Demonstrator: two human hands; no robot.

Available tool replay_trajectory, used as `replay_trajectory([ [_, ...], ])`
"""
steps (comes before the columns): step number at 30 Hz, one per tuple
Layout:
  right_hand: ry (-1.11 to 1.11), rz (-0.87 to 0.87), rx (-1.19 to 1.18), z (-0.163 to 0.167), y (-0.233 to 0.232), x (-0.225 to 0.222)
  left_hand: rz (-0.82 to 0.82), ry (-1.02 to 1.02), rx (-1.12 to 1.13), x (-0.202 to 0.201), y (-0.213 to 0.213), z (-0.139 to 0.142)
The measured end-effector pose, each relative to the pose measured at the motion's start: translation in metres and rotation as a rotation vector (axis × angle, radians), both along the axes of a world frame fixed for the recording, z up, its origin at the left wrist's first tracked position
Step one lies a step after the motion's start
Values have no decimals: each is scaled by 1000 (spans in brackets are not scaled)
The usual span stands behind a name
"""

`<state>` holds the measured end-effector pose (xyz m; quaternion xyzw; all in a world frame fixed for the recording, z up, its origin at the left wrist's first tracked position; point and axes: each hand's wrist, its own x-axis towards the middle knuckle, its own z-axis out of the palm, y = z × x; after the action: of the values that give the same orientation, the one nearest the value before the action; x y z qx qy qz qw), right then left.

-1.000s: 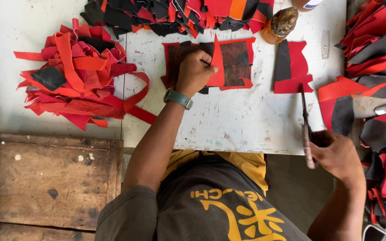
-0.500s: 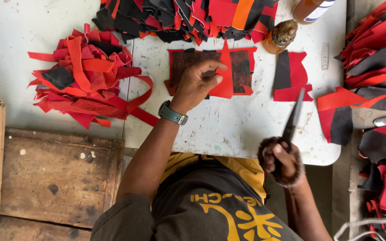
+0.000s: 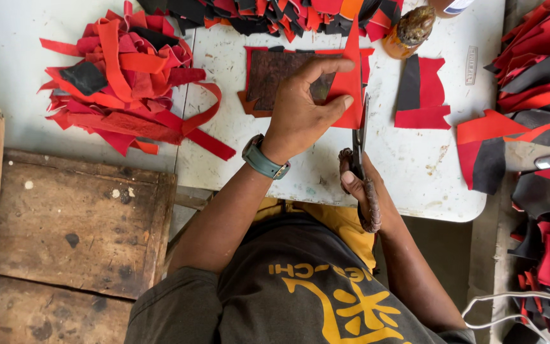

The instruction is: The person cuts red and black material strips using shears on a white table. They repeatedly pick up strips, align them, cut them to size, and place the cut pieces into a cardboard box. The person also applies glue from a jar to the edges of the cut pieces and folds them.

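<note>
On the white table [image 3: 415,172], the left hand [image 3: 300,111] is pinning a thin, floppy red piece [image 3: 350,86] by its edge; the right hand [image 3: 361,191] is gripping scissors [image 3: 359,143], seemingly cutting.

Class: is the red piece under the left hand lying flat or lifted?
Partly lifted: the red piece stands up beside the left hand, above the scissors.
</note>
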<state>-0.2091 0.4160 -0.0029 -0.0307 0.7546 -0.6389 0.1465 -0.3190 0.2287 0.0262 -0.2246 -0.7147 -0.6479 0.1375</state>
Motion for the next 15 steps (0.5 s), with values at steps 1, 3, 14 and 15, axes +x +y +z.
replay_trajectory([
  [1, 8, 2, 26, -1, 1, 2, 2, -36, 3, 2, 1, 0],
  [3, 50, -8, 77, -5, 1, 4, 4, -103, 10, 4, 2, 1],
  [14, -109, -195, 89, -16, -5, 19, 1, -37, -60, 13, 5, 7],
  [15, -96, -200, 100, -17, -4, 20, -4, -37, -57, 14, 5, 7],
])
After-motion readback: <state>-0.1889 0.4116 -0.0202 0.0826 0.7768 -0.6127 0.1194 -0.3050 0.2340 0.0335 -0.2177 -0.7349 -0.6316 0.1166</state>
